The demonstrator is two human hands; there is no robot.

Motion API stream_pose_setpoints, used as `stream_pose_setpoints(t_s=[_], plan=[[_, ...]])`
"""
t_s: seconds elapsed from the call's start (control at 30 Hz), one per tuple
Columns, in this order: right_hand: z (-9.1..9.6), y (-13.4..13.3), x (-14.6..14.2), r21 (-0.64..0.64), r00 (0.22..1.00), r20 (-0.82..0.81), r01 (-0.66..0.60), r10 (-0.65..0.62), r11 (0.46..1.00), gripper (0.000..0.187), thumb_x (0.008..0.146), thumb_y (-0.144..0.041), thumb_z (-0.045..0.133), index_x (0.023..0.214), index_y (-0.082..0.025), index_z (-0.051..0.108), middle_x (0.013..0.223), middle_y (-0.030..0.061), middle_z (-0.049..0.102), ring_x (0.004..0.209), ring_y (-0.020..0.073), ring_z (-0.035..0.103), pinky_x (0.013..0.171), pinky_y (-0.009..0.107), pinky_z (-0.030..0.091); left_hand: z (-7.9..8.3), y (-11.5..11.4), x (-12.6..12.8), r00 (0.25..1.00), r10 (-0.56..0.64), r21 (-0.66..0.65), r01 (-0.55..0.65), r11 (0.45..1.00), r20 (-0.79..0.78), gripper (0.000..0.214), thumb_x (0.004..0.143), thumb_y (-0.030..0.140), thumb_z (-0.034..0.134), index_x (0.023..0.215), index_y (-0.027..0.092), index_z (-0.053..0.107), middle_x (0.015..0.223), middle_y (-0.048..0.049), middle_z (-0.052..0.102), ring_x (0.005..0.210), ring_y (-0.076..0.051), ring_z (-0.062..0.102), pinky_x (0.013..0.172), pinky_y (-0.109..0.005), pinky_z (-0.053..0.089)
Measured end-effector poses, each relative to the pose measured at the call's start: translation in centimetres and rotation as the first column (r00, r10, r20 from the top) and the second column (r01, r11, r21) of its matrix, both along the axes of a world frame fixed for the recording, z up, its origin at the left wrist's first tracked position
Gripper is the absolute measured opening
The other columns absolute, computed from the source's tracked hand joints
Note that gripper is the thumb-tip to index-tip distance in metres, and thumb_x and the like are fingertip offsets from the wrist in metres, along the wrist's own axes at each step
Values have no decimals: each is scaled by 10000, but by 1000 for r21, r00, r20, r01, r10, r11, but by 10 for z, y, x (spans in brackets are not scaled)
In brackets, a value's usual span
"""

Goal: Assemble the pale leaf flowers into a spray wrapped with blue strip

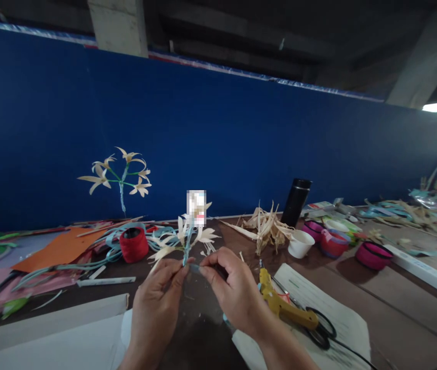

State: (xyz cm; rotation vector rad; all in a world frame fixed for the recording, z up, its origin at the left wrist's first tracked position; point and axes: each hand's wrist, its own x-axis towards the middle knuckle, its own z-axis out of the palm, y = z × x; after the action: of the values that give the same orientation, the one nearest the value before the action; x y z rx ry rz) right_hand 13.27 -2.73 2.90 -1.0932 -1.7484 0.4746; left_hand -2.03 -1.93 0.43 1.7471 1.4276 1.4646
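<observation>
My left hand [156, 303] and my right hand [233, 293] meet in front of me over the dark table. Both pinch the blue-wrapped stem [187, 252] of a small craft flower sprig [182, 237] with pale cream petals. The left fingers grip the stem from the left. The right thumb and forefinger pinch a bit of blue wrapping at the stem's lower end. The sprig stands upright above my fingers.
A finished flower sprig [120, 177] stands against the blue wall. A red thread spool [134, 244], orange paper [62, 249], dried husks [266, 228], a black flask [296, 201], a white cup [300, 243], pink bowls [372, 255], a yellow glue gun [282, 303] and scissors [320, 329] lie around.
</observation>
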Motion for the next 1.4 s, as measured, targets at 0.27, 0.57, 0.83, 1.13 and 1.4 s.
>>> stream_pose_setpoints(t_s=[0.27,0.57,0.83,1.13,1.4], plan=[[-5,-4,-4,45,995,98,21,-26,999,146,818,-143,503,852,-207,630,814,21,588,734,140,565,678,250,430,-7,-2,6,988,140,96,-134,986,-63,206,806,343,494,815,201,643,823,-19,618,783,-164,578,731,-252,424],[-2,-6,-5,22,997,79,0,-2,1000,132,833,-154,492,841,-205,613,825,23,578,762,140,562,695,244,427,-5,-3,7,983,175,102,-168,980,-59,223,813,338,473,803,204,652,819,-16,624,768,-158,583,721,-241,436],[-5,-6,-4,27,996,86,-10,8,1000,163,835,-148,495,890,-210,636,846,25,593,768,135,576,704,235,443,-7,-5,8,979,194,102,-186,977,-65,212,820,332,472,792,212,645,825,-10,629,776,-156,587,712,-239,441],[-5,-6,-5,31,994,113,4,-7,999,178,816,-152,498,899,-221,639,850,28,607,753,144,580,704,251,443,-6,-3,8,983,175,115,-168,979,-54,214,821,321,464,781,208,642,800,-18,623,755,-163,587,703,-247,446],[-4,-2,-6,4,996,46,77,-77,997,77,758,-158,589,757,-208,647,746,-3,594,685,127,562,641,226,425,-8,0,6,984,179,117,-176,977,-18,207,808,329,496,777,198,653,823,-26,624,786,-162,588,728,-245,437]])
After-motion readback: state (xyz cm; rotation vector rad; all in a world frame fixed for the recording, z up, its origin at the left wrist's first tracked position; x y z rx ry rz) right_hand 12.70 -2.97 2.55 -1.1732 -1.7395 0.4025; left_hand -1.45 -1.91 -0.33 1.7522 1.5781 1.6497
